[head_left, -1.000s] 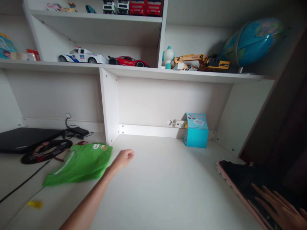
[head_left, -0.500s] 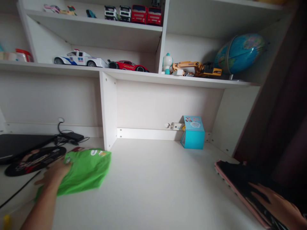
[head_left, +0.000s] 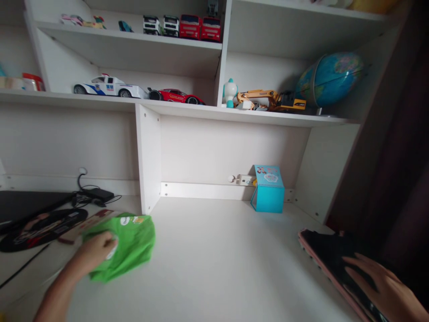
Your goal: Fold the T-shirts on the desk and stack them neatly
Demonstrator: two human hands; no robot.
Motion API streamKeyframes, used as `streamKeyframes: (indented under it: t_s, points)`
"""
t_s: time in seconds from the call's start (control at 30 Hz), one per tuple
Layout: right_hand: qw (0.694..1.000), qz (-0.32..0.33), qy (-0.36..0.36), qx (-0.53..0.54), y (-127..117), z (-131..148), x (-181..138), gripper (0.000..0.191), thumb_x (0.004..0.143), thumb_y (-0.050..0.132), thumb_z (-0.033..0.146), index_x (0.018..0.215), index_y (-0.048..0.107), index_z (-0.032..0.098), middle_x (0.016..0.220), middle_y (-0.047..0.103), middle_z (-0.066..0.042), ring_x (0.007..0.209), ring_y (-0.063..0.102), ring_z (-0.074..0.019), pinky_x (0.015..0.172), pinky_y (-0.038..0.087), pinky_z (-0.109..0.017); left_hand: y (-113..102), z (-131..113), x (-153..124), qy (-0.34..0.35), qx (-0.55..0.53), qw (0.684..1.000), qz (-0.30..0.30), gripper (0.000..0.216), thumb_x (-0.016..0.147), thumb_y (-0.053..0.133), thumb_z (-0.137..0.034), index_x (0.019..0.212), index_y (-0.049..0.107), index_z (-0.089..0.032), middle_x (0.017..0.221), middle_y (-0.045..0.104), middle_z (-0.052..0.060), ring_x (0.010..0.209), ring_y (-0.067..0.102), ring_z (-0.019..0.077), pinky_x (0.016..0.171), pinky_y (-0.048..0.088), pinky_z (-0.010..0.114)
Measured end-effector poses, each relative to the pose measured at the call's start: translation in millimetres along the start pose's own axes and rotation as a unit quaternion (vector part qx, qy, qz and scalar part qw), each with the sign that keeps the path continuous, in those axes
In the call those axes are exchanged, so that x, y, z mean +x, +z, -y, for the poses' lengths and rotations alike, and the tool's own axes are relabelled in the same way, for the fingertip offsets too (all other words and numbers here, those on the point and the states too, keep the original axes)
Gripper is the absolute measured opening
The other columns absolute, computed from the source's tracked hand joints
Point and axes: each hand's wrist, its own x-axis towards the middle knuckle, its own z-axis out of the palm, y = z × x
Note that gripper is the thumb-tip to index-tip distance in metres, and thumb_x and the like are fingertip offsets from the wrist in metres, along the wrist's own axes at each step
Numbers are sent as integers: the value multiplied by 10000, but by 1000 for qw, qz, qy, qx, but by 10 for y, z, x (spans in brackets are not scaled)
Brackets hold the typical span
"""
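At the left of the desk my left hand [head_left: 95, 251] is closed on a piece of bright green cloth [head_left: 134, 241], bunched where the fingers grip it. A white patch shows beside the fist, and a small printed logo sits near the cloth's far edge. On the right, my right hand [head_left: 382, 281] lies with fingers stretched out over a flat dark item with a pink edge [head_left: 321, 243]. What kind of thing this dark item is, I cannot make out. Its near end runs under my hand and out of view.
Left of the cloth lie a round black mat [head_left: 43, 228], a dark flat device [head_left: 30, 205] and a black power adapter [head_left: 98, 193]. A turquoise desk calendar [head_left: 270, 197] stands by the back wall. Shelves above hold toy cars [head_left: 110, 86], a toy excavator [head_left: 268, 98] and a globe [head_left: 335, 78].
My left hand has moved right and closed into a fist on the green cloth, which has shifted and crumpled. A reddish-brown flat thing beside it shows more. My right hand stays at the dark item.
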Motion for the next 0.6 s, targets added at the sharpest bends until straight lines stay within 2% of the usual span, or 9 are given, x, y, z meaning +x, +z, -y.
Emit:
streamKeyframes:
  t_s: [0.07, 0.13, 0.2, 0.27, 0.33, 0.37, 0.47, 0.53, 0.6]
  points:
    - [999, -2, -26, 33, -60, 472, 64, 427, 770, 430, 513, 968, 667, 218, 1110, 624, -130, 1040, 578, -305, 885, 468, -444, 370, -570, -117, 76, 27, 993, 88, 306, 703, 560, -443, 555, 457, -197, 507, 478, -30, 527, 452, 138, 507, 320, 226]
    - [995, 46, -41, 74, -101, 991, 155, 414, 809, 430, 497, 1040, 637, 223, 1173, 595, -109, 1060, 573, -266, 861, 490, -387, 796, -1159, -194, 139, -12, 973, 184, 309, 781, 483, -475, 661, 491, -190, 643, 569, 1, 599, 524, 151, 561, 382, 239]
    - [989, 71, -64, 112, -112, 1472, 243, 374, 841, 409, 467, 1025, 638, 236, 1204, 577, -88, 1126, 527, -256, 900, 463, -385, 1206, -1645, -184, 167, -112, 953, 228, 332, 823, 419, -458, 965, 533, -180, 984, 637, 83, 889, 595, 197, 746, 446, 272]
    - [982, 100, -80, 142, -90, 1866, 290, 344, 864, 396, 426, 1036, 630, 241, 1209, 569, -82, 1125, 527, -243, 923, 442, -391, 1524, -1955, -70, 207, -132, 941, 233, 517, 830, 426, -416, 1296, 348, -205, 1384, 395, 119, 1255, 381, 218, 981, 340, 326]
    - [972, 132, -96, 168, -47, 2155, 279, 326, 876, 391, 387, 1056, 619, 241, 1227, 550, -85, 1115, 532, -228, 936, 428, -381, 1698, -2086, 105, 225, -68, 952, 198, 639, 814, 467, -372, 1386, 231, -209, 1496, 148, 108, 1367, 105, 243, 1078, 175, 396]
    - [967, 151, -104, 180, -21, 2262, 255, 319, 879, 390, 370, 1067, 613, 240, 1241, 537, -86, 1121, 527, -221, 945, 420, -372, 1728, -2096, 190, 230, -32, 955, 187, 635, 808, 476, -356, 1383, 260, -195, 1498, 132, 113, 1370, 71, 255, 1087, 143, 409]
    - [947, 221, -131, 193, 70, 2454, 157, 327, 878, 401, 319, 1144, 570, 228, 1276, 507, -85, 1180, 472, -201, 984, 380, -340, 1653, -1974, 298, 233, 34, 949, 209, 512, 812, 457, -366, 1268, 460, -133, 1387, 388, 150, 1291, 328, 262, 1056, 248, 360]
    - [934, 275, -142, 177, 147, 2509, 121, 378, 873, 415, 291, 1224, 511, 192, 1283, 500, -99, 1197, 450, -196, 1000, 360, -324, 1569, -1818, 185, 221, 79, 943, 235, 472, 802, 464, -394, 1185, 540, -129, 1247, 537, 148, 1157, 489, 264, 994, 342, 349]
    - [925, 311, -150, 156, 244, 2556, 132, 411, 863, 434, 266, 1251, 486, 143, 1231, 537, -123, 1159, 476, -205, 981, 371, -320, 1545, -1644, -46, 202, 141, 937, 248, 483, 738, 551, -404, 1149, 566, -151, 1180, 578, 140, 1090, 529, 293, 933, 396, 377]
